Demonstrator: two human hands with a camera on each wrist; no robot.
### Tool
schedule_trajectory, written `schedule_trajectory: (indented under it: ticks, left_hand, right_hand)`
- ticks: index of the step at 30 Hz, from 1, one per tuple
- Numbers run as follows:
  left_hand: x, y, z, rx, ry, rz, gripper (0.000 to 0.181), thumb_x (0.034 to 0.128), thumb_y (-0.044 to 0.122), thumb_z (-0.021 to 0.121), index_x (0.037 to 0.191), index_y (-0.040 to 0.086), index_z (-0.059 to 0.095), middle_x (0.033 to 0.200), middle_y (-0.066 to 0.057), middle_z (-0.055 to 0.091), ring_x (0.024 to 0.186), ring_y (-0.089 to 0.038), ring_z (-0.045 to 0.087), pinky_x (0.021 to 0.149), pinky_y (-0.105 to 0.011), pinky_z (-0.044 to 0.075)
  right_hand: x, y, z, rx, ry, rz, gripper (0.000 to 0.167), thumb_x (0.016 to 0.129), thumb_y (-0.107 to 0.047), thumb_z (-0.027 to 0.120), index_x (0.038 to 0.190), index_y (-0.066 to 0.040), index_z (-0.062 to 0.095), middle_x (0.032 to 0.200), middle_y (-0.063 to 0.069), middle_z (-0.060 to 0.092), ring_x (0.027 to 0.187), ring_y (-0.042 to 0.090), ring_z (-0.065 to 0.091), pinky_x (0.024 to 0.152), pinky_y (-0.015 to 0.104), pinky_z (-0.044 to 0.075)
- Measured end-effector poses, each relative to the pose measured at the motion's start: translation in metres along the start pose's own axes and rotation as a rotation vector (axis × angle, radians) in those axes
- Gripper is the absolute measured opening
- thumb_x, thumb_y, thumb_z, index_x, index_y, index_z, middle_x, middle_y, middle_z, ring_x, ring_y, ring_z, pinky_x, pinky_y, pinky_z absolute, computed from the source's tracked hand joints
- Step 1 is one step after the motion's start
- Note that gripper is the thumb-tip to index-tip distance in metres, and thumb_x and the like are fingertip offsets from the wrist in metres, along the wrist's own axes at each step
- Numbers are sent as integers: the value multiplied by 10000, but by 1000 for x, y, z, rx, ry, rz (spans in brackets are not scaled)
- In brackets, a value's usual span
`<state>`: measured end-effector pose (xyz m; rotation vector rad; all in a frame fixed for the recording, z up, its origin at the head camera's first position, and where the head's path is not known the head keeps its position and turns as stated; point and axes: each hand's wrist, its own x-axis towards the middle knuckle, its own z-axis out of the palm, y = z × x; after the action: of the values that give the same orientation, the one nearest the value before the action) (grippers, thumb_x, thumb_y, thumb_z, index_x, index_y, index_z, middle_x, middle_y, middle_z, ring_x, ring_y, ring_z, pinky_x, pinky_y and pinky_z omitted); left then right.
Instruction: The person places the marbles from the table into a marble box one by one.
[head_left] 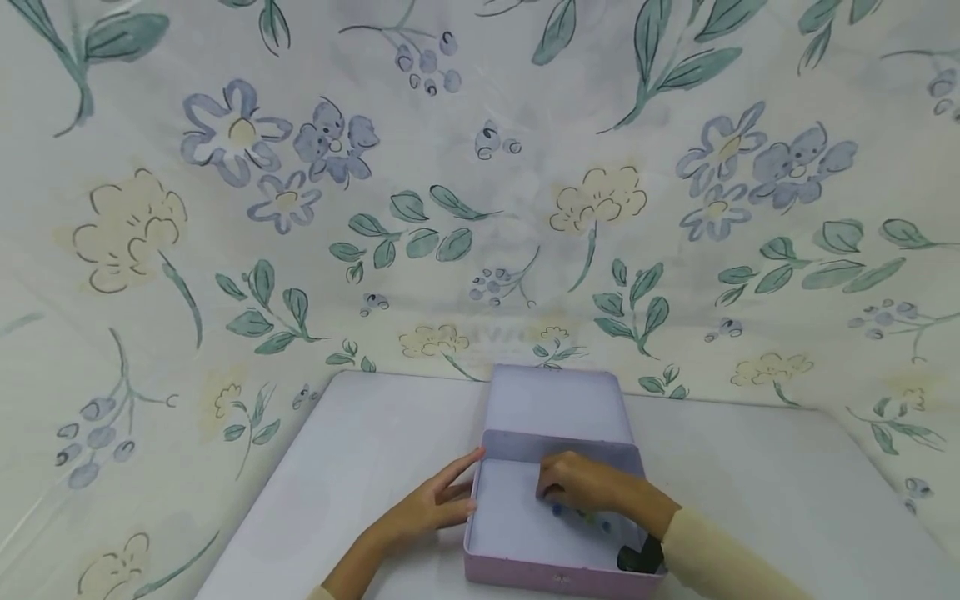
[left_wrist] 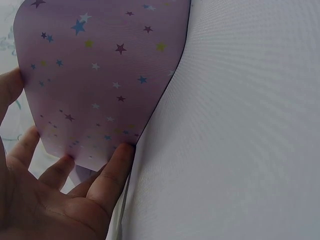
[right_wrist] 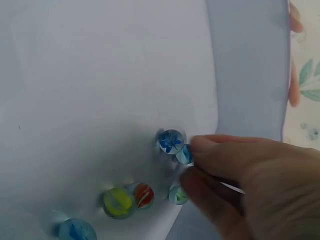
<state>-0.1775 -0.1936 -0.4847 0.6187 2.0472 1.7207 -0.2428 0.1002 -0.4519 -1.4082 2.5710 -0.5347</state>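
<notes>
Right hand [head_left: 579,485] bends thumb and forefinger in at a blue marble [right_wrist: 183,155], whether pinched cannot tell, other marbles [right_wrist: 119,203] lying loose between box [head_left: 517,570] centre and right edge, likely light, hard, slippery, best taken across the widest part, left hand [head_left: 426,506] touching the left edge, fingers spread.

Left hand [head_left: 426,507] with fingers spread, right hand [head_left: 577,482] lowered, fingers curled.

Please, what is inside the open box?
At least six marbles lie inside the box: blue, green, yellow and red. The right hand and sleeve cover part of it; what is beneath cannot be seen.
</notes>
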Motion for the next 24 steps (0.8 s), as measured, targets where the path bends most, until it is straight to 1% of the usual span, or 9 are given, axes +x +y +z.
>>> schedule_trajectory:
  ticks: [4, 7, 10, 13, 17, 20, 24]
  left_hand:
    - [-3, -4, 2, 5, 0, 2, 723, 1018, 234, 574, 1615, 244, 165, 1689, -144, 45, 1451, -589, 205, 1078, -568, 458]
    - [-4, -5, 2, 7, 9, -3, 715, 1019, 231, 575, 1612, 256, 176, 1690, -134, 58, 1456, -576, 212, 1083, -564, 455]
    - [-3, -6, 1, 7, 6, -3, 714, 1020, 224, 573, 1612, 249, 175, 1691, -122, 64, 1461, -567, 211, 1083, -552, 459]
    - [-1, -5, 1, 17, -6, 5, 716, 1022, 227, 570, 1614, 238, 167, 1691, -118, 68, 1462, -564, 214, 1084, -552, 459]
    - [2, -4, 1, 31, -8, 10, 720, 1019, 241, 575, 1613, 254, 169, 1693, -102, 74, 1466, -550, 224, 1094, -567, 443]
    - [3, -3, 1, 21, -1, 6, 724, 1015, 225, 582, 1612, 258, 174, 1694, -98, 65, 1471, -547, 214, 1101, -568, 434]
    - [1, -2, 2, 12, 3, -4, 729, 1011, 200, 588, 1612, 256, 178, 1695, -89, 53, 1476, -545, 200, 1100, -542, 444]
  right_hand:
    - [-2, -3, -6, 10, 33, -17, 123, 870, -27, 742, 984, -54, 779, 909, -5, 720, 806, -23, 633, 717, 94, 535]
    - [-3, -4, -18, 29, 46, -11, 132, 877, -27, 736, 1003, -39, 773, 914, -4, 714, 799, -22, 627, 721, 105, 540]
    - [-8, -3, -32, 46, 75, -16, 146, 883, -33, 732, 1024, -44, 769, 927, -6, 712, 821, -8, 635, 738, 116, 548]
    - [-19, -3, -48, 52, 116, -31, 158, 882, -30, 731, 1033, -61, 768, 945, 2, 717, 849, 26, 656, 751, 137, 561]
    - [-39, -1, -67, 56, 145, 2, 179, 880, -40, 736, 1046, -97, 767, 974, 13, 726, 883, 53, 673, 772, 170, 578]
    - [-54, 3, -75, 38, 164, 34, 188, 878, -57, 741, 1059, -106, 763, 985, 11, 729, 894, 57, 673, 780, 200, 589]
    - [-77, 10, -78, 18, 199, 66, 209, 869, -55, 747, 1072, -101, 758, 986, -17, 723, 877, 30, 649, 750, 205, 584]
